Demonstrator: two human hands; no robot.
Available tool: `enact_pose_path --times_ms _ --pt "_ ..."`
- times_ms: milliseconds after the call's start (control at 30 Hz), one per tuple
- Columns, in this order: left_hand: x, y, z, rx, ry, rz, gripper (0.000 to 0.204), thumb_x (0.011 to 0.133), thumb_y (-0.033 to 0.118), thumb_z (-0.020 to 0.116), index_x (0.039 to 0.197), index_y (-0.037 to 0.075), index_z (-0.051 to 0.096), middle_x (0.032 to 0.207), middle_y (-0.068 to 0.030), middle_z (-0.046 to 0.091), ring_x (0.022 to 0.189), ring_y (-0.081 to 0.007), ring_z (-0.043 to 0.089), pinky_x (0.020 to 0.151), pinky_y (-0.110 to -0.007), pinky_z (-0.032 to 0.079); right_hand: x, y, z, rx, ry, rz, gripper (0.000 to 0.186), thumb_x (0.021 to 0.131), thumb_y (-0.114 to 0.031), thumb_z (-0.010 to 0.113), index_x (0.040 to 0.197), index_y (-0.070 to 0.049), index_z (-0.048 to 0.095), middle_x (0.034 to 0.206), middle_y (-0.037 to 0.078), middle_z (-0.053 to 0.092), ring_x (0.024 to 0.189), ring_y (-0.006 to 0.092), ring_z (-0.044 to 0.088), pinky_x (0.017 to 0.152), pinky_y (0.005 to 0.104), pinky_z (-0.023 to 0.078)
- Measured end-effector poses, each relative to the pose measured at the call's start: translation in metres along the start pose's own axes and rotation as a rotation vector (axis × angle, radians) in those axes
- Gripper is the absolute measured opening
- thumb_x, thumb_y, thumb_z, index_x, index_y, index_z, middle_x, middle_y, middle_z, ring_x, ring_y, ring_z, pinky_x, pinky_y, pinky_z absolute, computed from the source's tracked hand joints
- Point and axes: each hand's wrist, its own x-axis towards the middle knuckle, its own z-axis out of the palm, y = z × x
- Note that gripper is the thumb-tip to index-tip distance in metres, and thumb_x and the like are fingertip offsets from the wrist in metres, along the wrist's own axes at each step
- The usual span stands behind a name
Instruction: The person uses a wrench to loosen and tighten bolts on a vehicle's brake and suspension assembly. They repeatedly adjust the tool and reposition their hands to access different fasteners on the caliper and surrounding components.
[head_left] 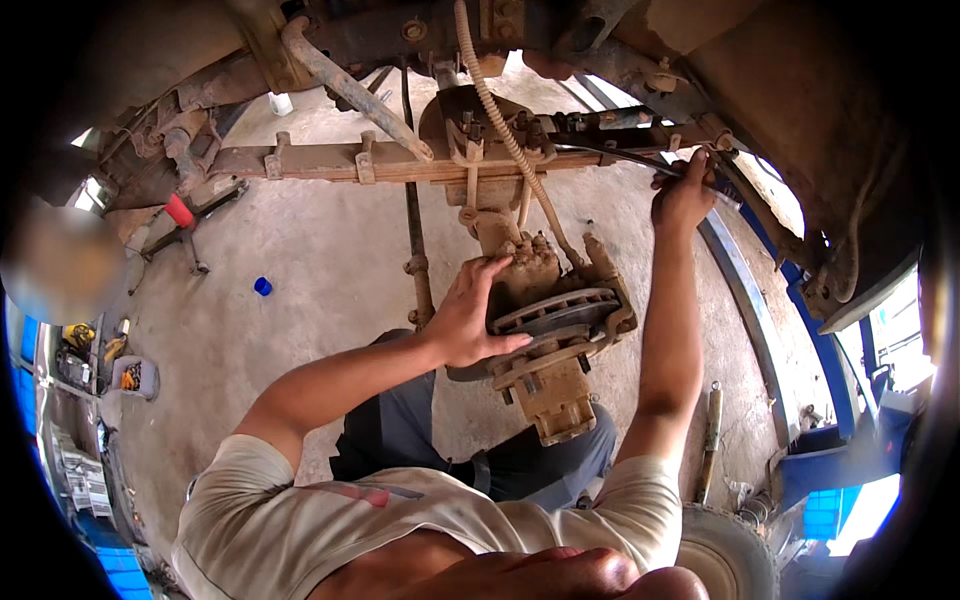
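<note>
My left hand (468, 312) rests against the side of a rusty wheel hub with a brake disc (560, 310), its fingers spread and the thumb lying near the disc's front. The fingertips touch the dirty knuckle casting (525, 265) behind the disc. Raised at the upper right, my right hand (684, 192) is closed around a long thin metal bar (632, 158). That bar slants from the bolts on the leaf spring (320, 163) down past my hand, where a shiny end shows. How its far end meets the bolts is hard to make out.
Overhead hang a vehicle's underside, a grey strut (350, 85) and a ribbed hose (500, 120). A stand with a red part (180, 210), a small blue cap (262, 287) and a long-handled tool (711, 440) are on the floor. A tyre (735, 555) lies at lower right.
</note>
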Motion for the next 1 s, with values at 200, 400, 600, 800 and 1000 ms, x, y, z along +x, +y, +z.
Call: enact_pose_path --times_ms 200,400,600,800,1000 --pt "0.001 -0.002 0.003 0.021 0.0 -0.008 0.104 0.073 0.05 0.074 0.143 -0.001 0.017 0.133 -0.0253 0.029 0.129 -0.0389 0.03 0.108 -0.046 0.029 -0.082 -0.013 0.03 -0.058 0.041 -0.125 0.033 0.095 -0.026 0.057 0.079 -0.001 0.042 0.065 0.012 0.056 0.043 0.0208 0.059 0.037 0.0306 0.049" --pt "0.002 -0.001 0.001 0.022 0.017 0.009 0.102 0.073 0.048 0.074 0.143 0.0 0.017 0.133 -0.0256 0.029 0.129 -0.0392 0.031 0.108 -0.046 0.029 -0.092 -0.009 0.04 -0.081 0.07 -0.121 0.037 0.095 -0.029 0.057 0.078 -0.002 0.041 0.067 0.013 0.058 0.045 0.0209 0.061 0.039 0.031 0.051" --pt "0.001 0.002 0.001 0.028 0.014 0.016 0.101 0.072 0.043 0.077 0.143 0.0 0.018 0.133 -0.0252 0.03 0.128 -0.0397 0.032 0.108 -0.045 0.03 -0.028 0.036 0.015 0.126 0.028 -0.009 0.027 0.095 -0.029 0.057 0.088 -0.004 0.048 0.069 0.01 0.059 0.045 0.0196 0.055 0.038 0.0309 0.046" --pt "0.0 -0.002 0.0 0.025 0.031 0.043 0.103 0.071 0.039 0.079 0.143 0.001 0.017 0.134 -0.0248 0.029 0.127 -0.04 0.033 0.107 -0.045 0.03 0.001 0.04 0.013 0.123 -0.058 0.061 0.028 0.093 -0.032 0.06 0.09 -0.004 0.057 0.066 0.009 0.06 0.045 0.0188 0.052 0.042 0.0303 0.041" --pt "0.0 -0.002 0.0 0.026 0.016 -0.003 0.104 0.071 0.043 0.078 0.144 0.001 0.016 0.133 -0.0256 0.03 0.128 -0.0406 0.033 0.108 -0.045 0.029 -0.05 0.003 0.037 -0.025 0.015 -0.119 0.032 0.093 -0.023 0.061 0.078 -0.001 0.043 0.067 0.012 0.057 0.042 0.0188 0.056 0.034 0.0298 0.048"
